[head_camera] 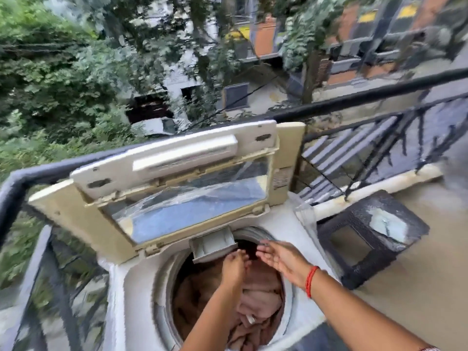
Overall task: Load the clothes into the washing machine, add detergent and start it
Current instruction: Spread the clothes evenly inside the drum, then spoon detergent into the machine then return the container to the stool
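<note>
Because the detergent drawer stands pulled out at the back rim of the drum opening, in the lower middle of the frame, the step in hand looks like the adding of detergent. The clothes, pinkish-brown cloth with a white label, already lie inside the drum of the top-loading washing machine, and its lid is folded up behind the drawer.

The left hand reaches up from below, its fingers bent toward the front edge of the drawer; the picture is blurred there, and I cannot tell whether they grip the drawer or only touch it. The right hand hovers just right of the drawer with flat, relaxed fingers, wide and holding nothing. A red thread band is on that wrist.

No detergent container is visible, so I judge that the risks are these:
- Powder or liquid may miss the narrow drawer and fall straight on the clothes, because the drawer hangs over the drum.
- The folded lid could drop on both hands if the arms knock it.
- The drawer, pushed crookedly, could jam.

A dark woven stool stands at the right, beside the black railing.
</note>
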